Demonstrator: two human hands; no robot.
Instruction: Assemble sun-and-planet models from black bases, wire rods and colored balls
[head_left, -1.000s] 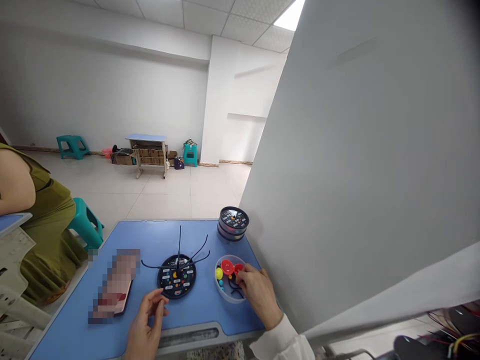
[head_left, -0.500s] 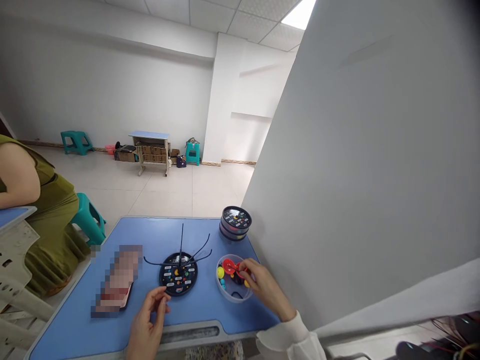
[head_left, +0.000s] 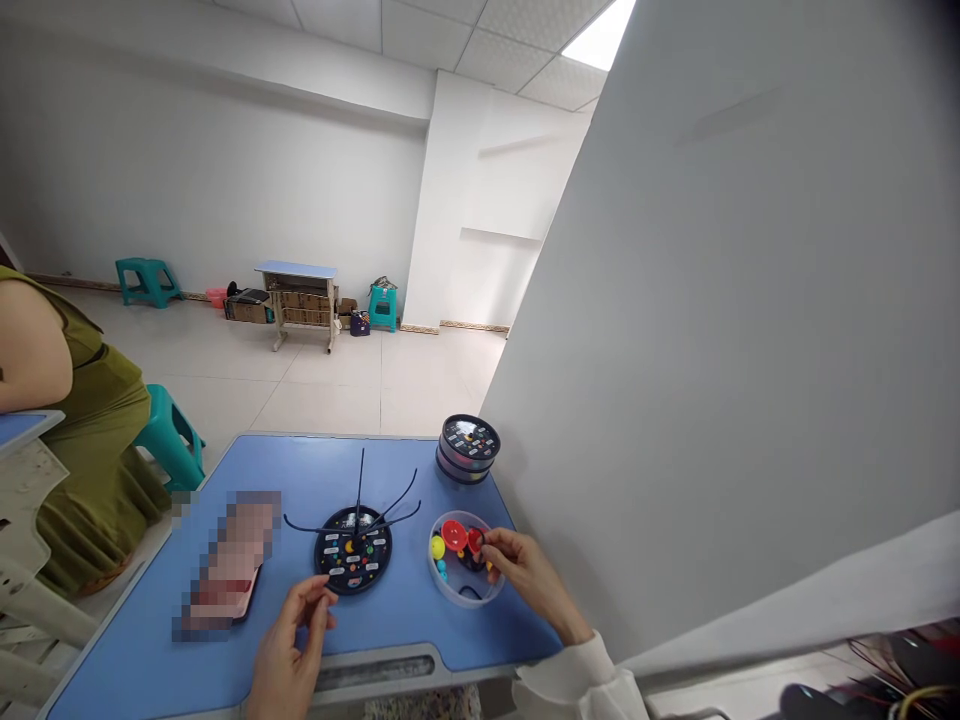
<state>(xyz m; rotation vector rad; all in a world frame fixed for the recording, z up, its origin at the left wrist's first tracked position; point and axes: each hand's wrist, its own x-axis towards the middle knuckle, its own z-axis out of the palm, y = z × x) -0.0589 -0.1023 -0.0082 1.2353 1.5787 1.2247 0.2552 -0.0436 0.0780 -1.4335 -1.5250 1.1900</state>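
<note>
My right hand (head_left: 525, 570) reaches over the clear round tub (head_left: 465, 603), thumb and fingers pinched on a small red plastic piece (head_left: 475, 541) at its right side. Inside the tub lie a larger red half-ball (head_left: 454, 535), a yellow ball (head_left: 438, 547), small blue balls (head_left: 442, 570) and a dark curved piece. To the left stands a black round base (head_left: 352, 575) printed with planets, several thin black arms (head_left: 394, 495) spreading from its centre. My left hand (head_left: 292, 640), loosely curled with nothing visible in it, rests near the base's front left rim.
A stack of black-lidded round tubs (head_left: 468, 450) stands at the table's back right corner beside the grey wall (head_left: 675, 350). A pink phone-like object (head_left: 232, 570), blurred, lies on the left of the blue table (head_left: 285, 460). A seated person in green (head_left: 90, 430) is at far left.
My right hand has shifted slightly within the tub, and the larger red half-ball shows more fully. My left hand keeps its pose; the view has moved a little.
</note>
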